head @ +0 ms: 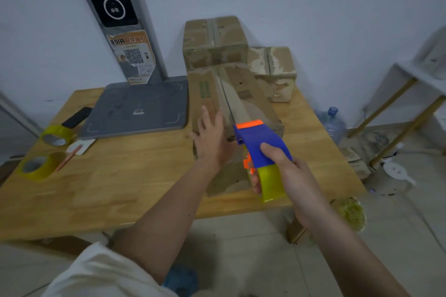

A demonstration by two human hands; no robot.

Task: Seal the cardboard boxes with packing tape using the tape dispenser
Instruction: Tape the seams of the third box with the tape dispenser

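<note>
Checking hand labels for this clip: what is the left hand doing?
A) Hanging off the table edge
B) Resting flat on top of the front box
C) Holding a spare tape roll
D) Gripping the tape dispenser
B: the left hand lies with fingers straight on the front box, left of its seam, while the right hand grips the tape dispenser.

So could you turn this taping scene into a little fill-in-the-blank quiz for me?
1. The right hand grips the blue and orange plastic tape dispenser, which carries a roll of ____ tape.
2. The left hand rests flat on the long brown cardboard box, with its fingers ____.
3. Two spare yellow tape rolls lie near the wooden table's ____ edge.
4. Behind the long box stand ____ smaller cardboard boxes.

Missing words: yellow; straight; left; two
</note>
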